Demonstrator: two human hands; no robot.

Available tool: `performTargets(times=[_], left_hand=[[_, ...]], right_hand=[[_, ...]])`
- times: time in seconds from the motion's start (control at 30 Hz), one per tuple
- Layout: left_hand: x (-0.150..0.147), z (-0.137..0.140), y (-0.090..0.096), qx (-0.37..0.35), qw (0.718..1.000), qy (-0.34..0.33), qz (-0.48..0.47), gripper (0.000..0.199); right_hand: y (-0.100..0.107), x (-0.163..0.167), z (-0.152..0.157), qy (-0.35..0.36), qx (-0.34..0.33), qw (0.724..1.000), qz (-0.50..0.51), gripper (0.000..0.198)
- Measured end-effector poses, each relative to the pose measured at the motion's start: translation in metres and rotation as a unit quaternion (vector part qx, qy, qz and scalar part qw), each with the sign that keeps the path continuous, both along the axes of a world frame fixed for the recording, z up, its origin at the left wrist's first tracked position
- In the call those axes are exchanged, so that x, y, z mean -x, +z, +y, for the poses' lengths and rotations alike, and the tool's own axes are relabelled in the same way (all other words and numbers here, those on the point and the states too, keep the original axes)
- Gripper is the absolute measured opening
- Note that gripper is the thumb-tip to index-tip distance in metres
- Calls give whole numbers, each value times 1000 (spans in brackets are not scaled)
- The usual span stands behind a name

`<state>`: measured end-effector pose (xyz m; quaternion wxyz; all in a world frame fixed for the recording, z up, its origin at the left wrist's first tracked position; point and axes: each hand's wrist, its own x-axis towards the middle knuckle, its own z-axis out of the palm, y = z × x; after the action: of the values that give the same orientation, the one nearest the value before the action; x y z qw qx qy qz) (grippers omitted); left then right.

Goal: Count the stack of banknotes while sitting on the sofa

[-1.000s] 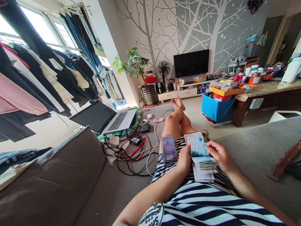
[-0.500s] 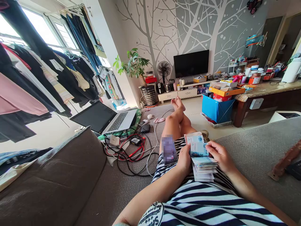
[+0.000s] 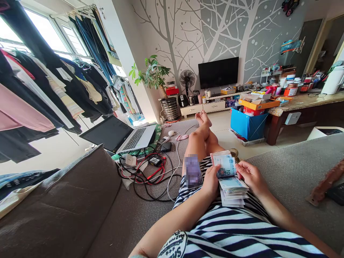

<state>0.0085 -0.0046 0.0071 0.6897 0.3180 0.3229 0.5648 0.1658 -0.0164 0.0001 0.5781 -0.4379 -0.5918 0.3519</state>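
Observation:
On my lap, my left hand (image 3: 211,180) is closed on a stack of banknotes (image 3: 233,191), its thumb over the left edge. The upper notes stand up and away from me, and the rest fan out towards my body. A blue-green banknote marked 10 (image 3: 226,166) faces me at the front of the upright part. My right hand (image 3: 249,175) has its thumb and fingers pinched at that note's right edge; whether it grips only this note is hard to see. A phone (image 3: 194,172), partly blurred out, lies on my thigh left of the left hand.
Left of my legs on the grey sofa (image 3: 150,224) are an open laptop (image 3: 137,139), tangled cables (image 3: 150,175) and chargers. A brown cushion (image 3: 67,204) stands nearer. Beyond my right side are a blue box (image 3: 248,125) and a cluttered table (image 3: 301,104).
The front note facing me differs: a note marked 10 now shows where another blue note was. My right hand has shifted slightly at the note's right edge. My left hand stays in place.

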Motion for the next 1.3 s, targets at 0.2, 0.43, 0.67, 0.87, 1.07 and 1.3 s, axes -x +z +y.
performTargets(times=[0.2,0.43,0.67,0.87,1.07,1.3], left_hand=[[1,-3,2,-8,1000,-20,4,32],[2,2,-7,10,999,29,16,35],[2,5,-13,17,997,59,40,36],[2,1,-7,6,999,28,29,34],[2,-1,-3,8,999,32,39,31],[3,-4,3,-1,998,26,52,26]], right_hand=[[-2,0,4,-33,19,999,-19,59],[3,1,-2,-17,3,1000,-8,56],[9,3,-8,9,-3,1000,-4,54],[5,3,-7,12,-3,1000,3,48],[1,2,-5,13,-4,1000,12,48],[4,3,-7,17,-1,1000,18,50]])
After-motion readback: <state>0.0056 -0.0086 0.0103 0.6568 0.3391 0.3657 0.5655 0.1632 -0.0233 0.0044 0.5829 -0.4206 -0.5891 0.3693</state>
